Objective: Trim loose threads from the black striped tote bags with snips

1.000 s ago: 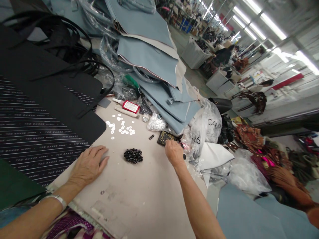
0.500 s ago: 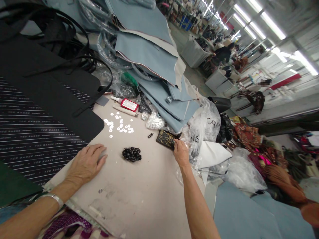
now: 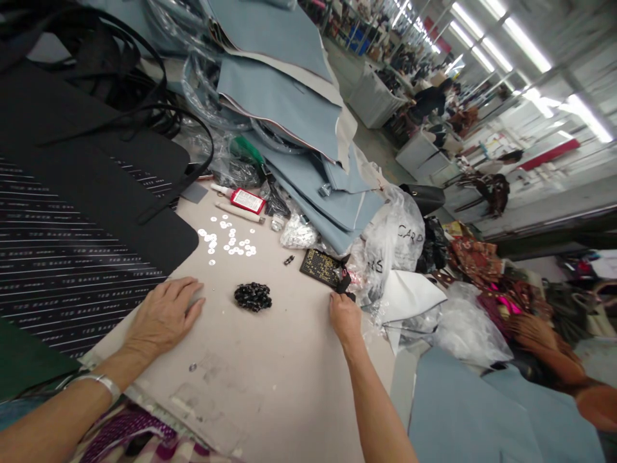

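My left hand (image 3: pixel 166 315) lies palm down on the tabletop, fingers stretched out, beside the black printed panel (image 3: pixel 101 270). My right hand (image 3: pixel 346 318) is closed, thumb and fingers curled together, near the right side of the table. Just beyond its fingers is a small black piece (image 3: pixel 344 283); whether the fingers grip it or anything else is hidden. Past that lies a black block with rows of gold-coloured dots (image 3: pixel 319 267). Between my hands sits a heap of small shiny black parts (image 3: pixel 253 296). White washer-like discs (image 3: pixel 231 241) are scattered farther back.
A red bottle with a white label (image 3: pixel 247 200) and a pale stick-like tool (image 3: pixel 240 212) lie at the back. Blue-grey sheets (image 3: pixel 284 96) are stacked behind. Marked plastic bags (image 3: pixel 395 238) crowd the right. Another person's hand (image 3: pixel 535 331) is at far right.
My right hand has drawn back towards me from the end of the dotted block, and its fingers have curled in. My left hand stays in place.
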Motion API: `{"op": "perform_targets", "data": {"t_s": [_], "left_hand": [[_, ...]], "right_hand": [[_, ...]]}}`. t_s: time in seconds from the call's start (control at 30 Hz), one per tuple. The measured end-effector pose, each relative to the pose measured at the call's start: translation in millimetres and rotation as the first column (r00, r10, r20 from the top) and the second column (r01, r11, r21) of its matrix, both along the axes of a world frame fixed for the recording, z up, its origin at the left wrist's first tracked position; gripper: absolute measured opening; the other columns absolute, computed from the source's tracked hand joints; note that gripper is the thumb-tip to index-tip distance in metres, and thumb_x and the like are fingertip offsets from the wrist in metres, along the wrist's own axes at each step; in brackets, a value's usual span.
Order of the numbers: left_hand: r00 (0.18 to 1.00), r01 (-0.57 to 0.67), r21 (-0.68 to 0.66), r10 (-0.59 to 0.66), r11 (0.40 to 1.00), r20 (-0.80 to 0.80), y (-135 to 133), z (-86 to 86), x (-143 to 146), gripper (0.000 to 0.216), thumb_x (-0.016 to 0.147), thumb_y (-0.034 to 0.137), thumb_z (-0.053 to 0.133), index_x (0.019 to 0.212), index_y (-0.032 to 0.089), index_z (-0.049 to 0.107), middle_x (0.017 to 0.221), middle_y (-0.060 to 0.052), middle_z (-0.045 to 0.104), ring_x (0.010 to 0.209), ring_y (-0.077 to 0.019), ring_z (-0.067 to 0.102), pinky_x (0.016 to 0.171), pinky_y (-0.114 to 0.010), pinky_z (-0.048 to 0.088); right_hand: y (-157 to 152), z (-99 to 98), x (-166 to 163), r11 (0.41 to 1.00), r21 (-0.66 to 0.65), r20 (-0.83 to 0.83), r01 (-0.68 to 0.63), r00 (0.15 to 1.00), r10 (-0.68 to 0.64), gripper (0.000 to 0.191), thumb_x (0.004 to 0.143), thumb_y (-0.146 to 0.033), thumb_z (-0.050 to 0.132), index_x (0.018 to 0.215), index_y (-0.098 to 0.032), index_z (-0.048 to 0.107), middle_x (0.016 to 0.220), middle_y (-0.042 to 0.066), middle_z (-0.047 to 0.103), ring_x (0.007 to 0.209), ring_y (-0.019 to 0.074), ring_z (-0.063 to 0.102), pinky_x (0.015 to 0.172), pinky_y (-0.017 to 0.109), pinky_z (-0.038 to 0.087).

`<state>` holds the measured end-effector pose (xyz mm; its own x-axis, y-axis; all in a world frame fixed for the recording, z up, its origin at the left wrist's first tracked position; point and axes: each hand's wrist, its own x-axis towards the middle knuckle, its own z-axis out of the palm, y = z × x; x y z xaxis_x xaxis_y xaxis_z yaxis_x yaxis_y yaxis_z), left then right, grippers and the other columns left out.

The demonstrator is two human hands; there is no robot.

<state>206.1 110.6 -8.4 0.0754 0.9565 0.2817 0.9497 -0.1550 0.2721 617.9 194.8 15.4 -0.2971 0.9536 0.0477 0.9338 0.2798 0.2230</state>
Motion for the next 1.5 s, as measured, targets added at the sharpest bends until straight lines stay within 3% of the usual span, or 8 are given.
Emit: {"op": "perform_targets", "data": {"t_s": [0.2,0.37,0.57,0.73,0.87,1.07,1.23,1.5], "left_hand": [[1.0,0.001,-0.006,-0.001,1.0,0.015,-0.4,-0.3,-1.0,0.03,0.09,0.031,0.048,0.113,0.015,0.059,0.114,-0.017,0.061,0.103,-0.0325,0.055,0.09,-0.049,0.045],[1.0,-0.002,0.002,0.002,1.0,-0.005,-0.2,0.1,-0.4,0.03,0.091,0.033,0.047,0.112,0.014,0.059,0.113,-0.017,0.061,0.101,-0.0333,0.054,0.09,-0.05,0.045],[1.0,0.008,0.009,-0.008,1.0,0.005,-0.5,-2.0,-1.2,0.029,0.091,0.03,0.047,0.112,0.014,0.059,0.114,-0.017,0.062,0.102,-0.0326,0.055,0.092,-0.049,0.044],[1.0,0.007,0.014,-0.007,1.0,0.016,-0.1,-0.4,-0.3,0.03,0.09,0.03,0.048,0.112,0.013,0.06,0.113,-0.018,0.062,0.101,-0.0339,0.056,0.09,-0.05,0.044],[1.0,0.01,0.029,-0.01,1.0,0.0,-0.2,1.6,0.6,0.03,0.09,0.029,0.049,0.11,0.011,0.062,0.111,-0.019,0.063,0.099,-0.0338,0.056,0.088,-0.049,0.045],[1.0,-0.005,-0.011,0.005,1.0,-0.005,-1.4,1.4,0.6,0.031,0.09,0.03,0.049,0.111,0.01,0.062,0.114,-0.018,0.063,0.102,-0.0341,0.055,0.087,-0.048,0.045],[1.0,0.006,-0.009,-0.006,1.0,-0.019,-0.9,1.3,0.6,0.032,0.091,0.03,0.049,0.111,0.009,0.062,0.114,-0.019,0.062,0.105,-0.0336,0.055,0.089,-0.048,0.045],[0.997,-0.003,0.037,0.006,0.999,-0.074,-1.3,-1.3,1.0,0.03,0.091,0.029,0.051,0.111,0.009,0.062,0.114,-0.016,0.062,0.101,-0.031,0.054,0.088,-0.045,0.046]], "right_hand": [[10.8,-3.4,-2.1,0.997,-0.051,0.092,-0.05,0.994,0.054,0.016,0.085,-0.004,0.052,0.078,-0.012,0.063,0.072,0.012,0.066,0.064,0.0214,0.065,0.055,0.029,0.041],[15.3,8.5,-3.7,0.993,-0.061,0.098,-0.099,0.99,0.105,0.015,0.085,-0.005,0.053,0.076,-0.013,0.06,0.07,0.009,0.064,0.062,0.0189,0.062,0.055,0.028,0.04],[34.7,34.9,-15.4,0.997,0.036,0.028,-0.066,0.997,0.065,0.023,0.098,-0.023,0.043,0.093,-0.016,0.064,0.079,0.008,0.066,0.072,0.0185,0.063,0.063,0.027,0.039],[50.3,42.5,-21.1,0.997,0.071,-0.03,-0.032,0.999,0.034,0.025,0.099,-0.021,0.043,0.113,-0.012,0.062,0.091,0.011,0.07,0.081,0.02,0.064,0.07,0.028,0.041],[23.6,36.8,-38.9,0.992,-0.008,-0.079,-0.122,0.989,0.121,0.024,0.098,-0.019,0.044,0.113,-0.014,0.062,0.089,0.008,0.071,0.079,0.0171,0.065,0.07,0.026,0.043],[-28.7,21.3,-84.2,0.928,-0.174,-0.12,-0.329,0.943,0.312,0.012,0.093,-0.023,0.055,0.096,-0.021,0.066,0.079,0.002,0.069,0.073,0.0171,0.063,0.067,0.027,0.043],[-33.8,15.1,-96.5,0.894,-0.233,-0.091,-0.383,0.924,0.372,0.008,0.089,-0.015,0.057,0.084,-0.017,0.063,0.077,0.006,0.067,0.072,0.0195,0.061,0.068,0.03,0.041],[-33.2,11.9,-93.8,0.888,-0.258,-0.041,-0.381,0.922,0.384,0.009,0.09,-0.011,0.055,0.085,-0.017,0.06,0.079,0.007,0.065,0.074,0.0207,0.059,0.069,0.033,0.041]]}}
